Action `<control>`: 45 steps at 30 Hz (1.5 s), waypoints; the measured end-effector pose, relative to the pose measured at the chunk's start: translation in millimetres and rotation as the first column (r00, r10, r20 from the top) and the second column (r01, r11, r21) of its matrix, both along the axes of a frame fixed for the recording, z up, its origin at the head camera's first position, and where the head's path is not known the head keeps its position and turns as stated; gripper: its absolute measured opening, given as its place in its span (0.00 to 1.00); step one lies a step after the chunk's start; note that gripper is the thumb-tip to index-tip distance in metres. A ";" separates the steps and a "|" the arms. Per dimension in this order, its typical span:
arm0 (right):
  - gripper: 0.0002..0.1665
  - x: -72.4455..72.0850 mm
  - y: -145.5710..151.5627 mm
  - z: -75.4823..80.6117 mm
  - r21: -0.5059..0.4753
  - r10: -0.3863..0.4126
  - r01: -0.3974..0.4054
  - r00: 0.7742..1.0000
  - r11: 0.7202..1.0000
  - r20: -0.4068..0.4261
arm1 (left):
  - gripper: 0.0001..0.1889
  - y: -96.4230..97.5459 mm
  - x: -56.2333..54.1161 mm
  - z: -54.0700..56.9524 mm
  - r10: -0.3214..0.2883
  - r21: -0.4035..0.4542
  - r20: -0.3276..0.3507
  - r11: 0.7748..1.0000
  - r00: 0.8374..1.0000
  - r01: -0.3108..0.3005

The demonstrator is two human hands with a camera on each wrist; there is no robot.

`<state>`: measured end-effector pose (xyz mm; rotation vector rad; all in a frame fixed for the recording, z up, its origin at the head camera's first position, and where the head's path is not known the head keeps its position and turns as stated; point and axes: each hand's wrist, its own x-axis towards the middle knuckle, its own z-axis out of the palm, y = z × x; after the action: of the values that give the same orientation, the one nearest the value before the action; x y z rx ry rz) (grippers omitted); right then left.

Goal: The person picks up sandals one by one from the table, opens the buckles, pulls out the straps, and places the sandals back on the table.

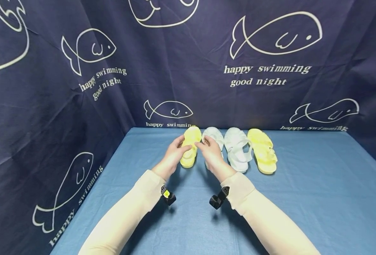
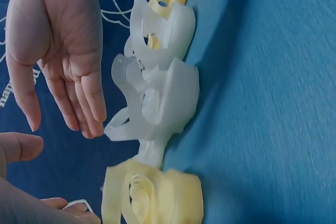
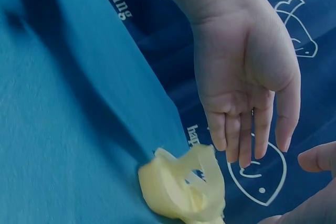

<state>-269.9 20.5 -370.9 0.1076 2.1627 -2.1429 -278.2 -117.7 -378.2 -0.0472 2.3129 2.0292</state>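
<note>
Four open-toed sandals stand side by side, soles down. My left hand, fingers loosely extended, hovers over the left side of the leftmost yellow sandal. Over the gap between that sandal and the left pale sandal, my right hand is held with its palm turned inward, partly covering the pale one. Both palms face each other, thumbs pointing inward, and neither hand grips anything. In the left wrist view the right hand shows relaxed straight fingers; the right wrist view shows the left hand the same way.
To the right stand another pale sandal with a heel strap and a second yellow sandal. Blue cloth covers the table. A dark curtain with fish drawings rises behind and on the left.
</note>
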 end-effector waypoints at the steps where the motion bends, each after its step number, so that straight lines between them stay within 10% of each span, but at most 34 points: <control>1: 0.42 -0.1 2.2 1.2 0.002 0.000 0.000 1.000 1.000 0.001 | 0.35 1.7 0.3 0.3 -0.007 -0.001 -0.001 1.000 1.000 0.007; 23: 0.39 -4.6 39.2 -18.8 0.076 -0.100 0.100 0.995 0.992 -0.003 | 0.38 40.2 -1.1 -3.5 -0.213 -0.036 0.063 0.976 0.975 0.216; 45: 0.43 -4.9 53.4 -37.6 0.070 -0.082 0.075 0.990 0.995 0.118 | 0.41 58.1 -6.3 -32.2 -0.217 0.067 0.155 0.976 0.964 0.209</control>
<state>-274.8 73.8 -408.5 0.3236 2.1942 -2.0480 -284.5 -59.7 -410.4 0.0377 2.0717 1.9013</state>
